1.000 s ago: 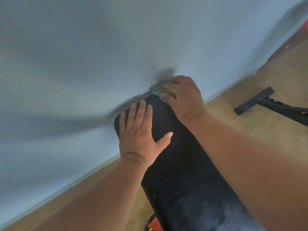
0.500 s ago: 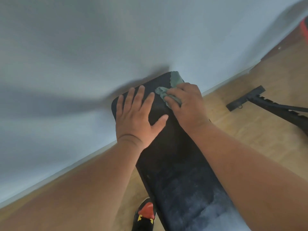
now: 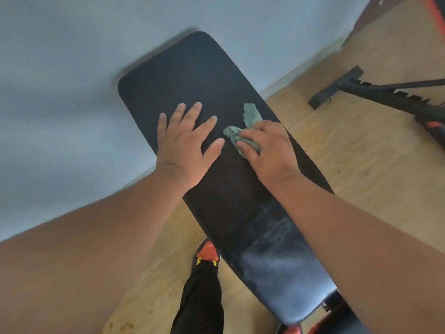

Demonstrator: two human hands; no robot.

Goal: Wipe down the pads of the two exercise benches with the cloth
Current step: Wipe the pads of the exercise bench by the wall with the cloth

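Green cloth bunched under the right hand near the pad's right edge; left hand flat, fingers spread, beside it; unwiped length runs toward the person.

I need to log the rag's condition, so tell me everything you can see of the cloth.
The cloth is a small, pale green rag, soft and fuzzy-looking with frayed, wavy edges. It lies bunched and crumpled on the black bench pad, pressed down under the fingers of the right hand. One corner sticks out toward the pad's far end; the rest is hidden beneath the hand.
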